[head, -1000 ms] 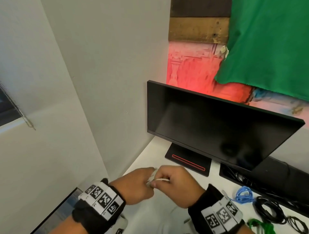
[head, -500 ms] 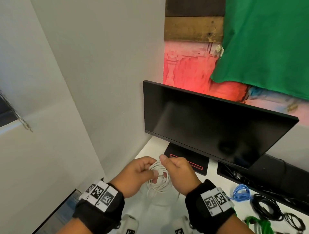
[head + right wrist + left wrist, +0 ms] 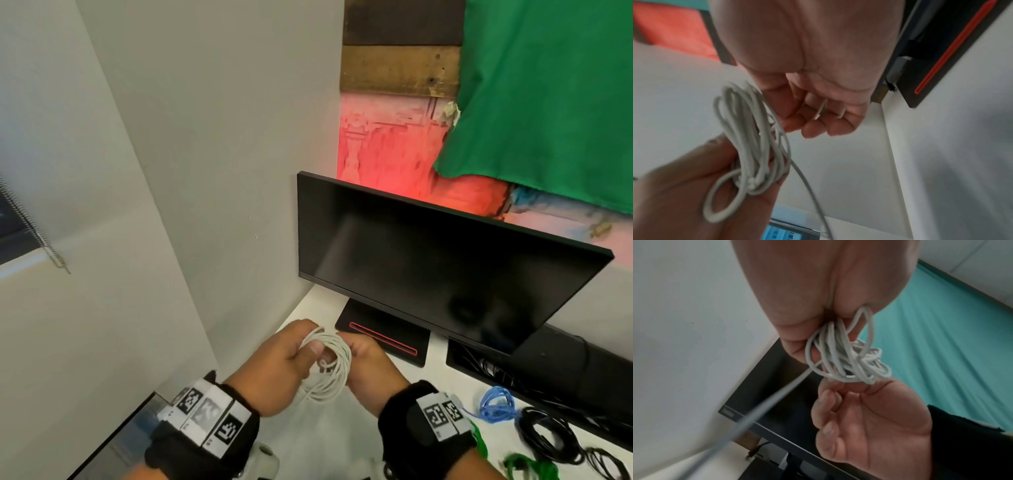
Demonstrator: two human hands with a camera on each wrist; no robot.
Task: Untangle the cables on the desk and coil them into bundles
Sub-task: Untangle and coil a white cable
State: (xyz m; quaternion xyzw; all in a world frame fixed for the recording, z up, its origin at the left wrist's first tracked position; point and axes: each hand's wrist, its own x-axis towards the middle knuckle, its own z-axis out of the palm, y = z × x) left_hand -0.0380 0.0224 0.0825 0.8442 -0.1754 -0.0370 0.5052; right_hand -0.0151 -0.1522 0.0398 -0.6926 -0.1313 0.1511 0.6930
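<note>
Larger now, white cable coil [image 3: 327, 365] — in left hand [image 3: 279, 371], right hand [image 3: 371, 371] alongside.

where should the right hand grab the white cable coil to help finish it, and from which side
Probably the free side of the white cable coil, opposite where the left hand pinches the gathered loops. The right hand is already beside that open arc, fingers loosely curled and not clearly gripping, so coming in from the right and closing round all strands together should hold the loops flat. A loose tail hangs below.
</note>
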